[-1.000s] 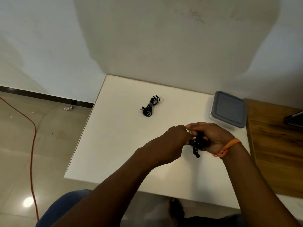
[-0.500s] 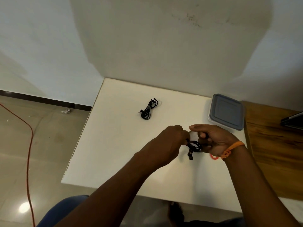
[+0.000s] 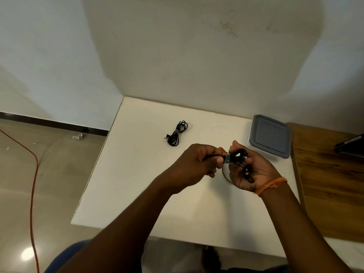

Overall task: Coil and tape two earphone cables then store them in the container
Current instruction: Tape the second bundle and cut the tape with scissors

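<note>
My left hand [image 3: 199,162] and my right hand [image 3: 254,172] together hold a coiled black earphone cable [image 3: 237,155] above the white table [image 3: 137,184]. The left fist grips one end of the coil. A short strip of clear tape [image 3: 226,159] lies across the coil beside my left thumb. The earbuds [image 3: 246,171] hang in my right palm. A second black earphone cable [image 3: 176,133], coiled and bound, lies on the table behind my left hand. The container [image 3: 269,134] with its grey lid on stands at the back right. A clear tape roll [image 3: 224,175] peeks out under my right hand.
A wooden surface [image 3: 331,174] adjoins the table on the right, with a dark device [image 3: 350,144] at its far edge. The wall stands right behind the table. A red cord [image 3: 32,184] runs across the floor at the left.
My right hand has turned palm-up, exposing the earbuds and the coil. My hands have drawn slightly apart, and the tape strip now shows between them.
</note>
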Available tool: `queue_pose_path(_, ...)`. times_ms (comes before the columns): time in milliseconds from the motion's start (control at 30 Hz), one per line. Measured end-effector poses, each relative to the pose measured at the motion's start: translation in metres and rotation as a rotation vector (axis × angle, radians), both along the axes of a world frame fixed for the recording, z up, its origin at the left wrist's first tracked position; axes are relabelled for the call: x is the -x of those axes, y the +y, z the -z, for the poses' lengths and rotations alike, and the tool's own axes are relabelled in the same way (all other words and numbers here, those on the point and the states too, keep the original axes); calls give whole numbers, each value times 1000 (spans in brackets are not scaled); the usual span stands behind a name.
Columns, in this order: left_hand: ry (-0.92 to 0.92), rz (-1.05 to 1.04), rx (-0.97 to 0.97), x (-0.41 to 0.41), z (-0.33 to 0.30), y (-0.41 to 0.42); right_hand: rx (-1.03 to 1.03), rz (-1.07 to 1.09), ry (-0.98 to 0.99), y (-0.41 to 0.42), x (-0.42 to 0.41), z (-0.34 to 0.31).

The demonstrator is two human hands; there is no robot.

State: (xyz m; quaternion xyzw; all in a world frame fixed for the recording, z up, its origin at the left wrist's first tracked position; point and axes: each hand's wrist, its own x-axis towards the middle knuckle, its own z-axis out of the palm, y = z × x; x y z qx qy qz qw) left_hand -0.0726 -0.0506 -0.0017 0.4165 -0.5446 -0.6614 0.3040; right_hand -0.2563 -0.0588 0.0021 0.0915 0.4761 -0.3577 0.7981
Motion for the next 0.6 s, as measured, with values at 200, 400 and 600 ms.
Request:
queue_pose_path(200,34,131,-22,-4,-2,1,143,210,-89,-4,13,-6)
queue_pose_path(400,108,44,-131,-6,-1,-2,519,-27,458,-8,20,-8)
queue_pose_path(600,79,-142,-172,-10,3,-7,1001,-72,1208,-4,3,-19)
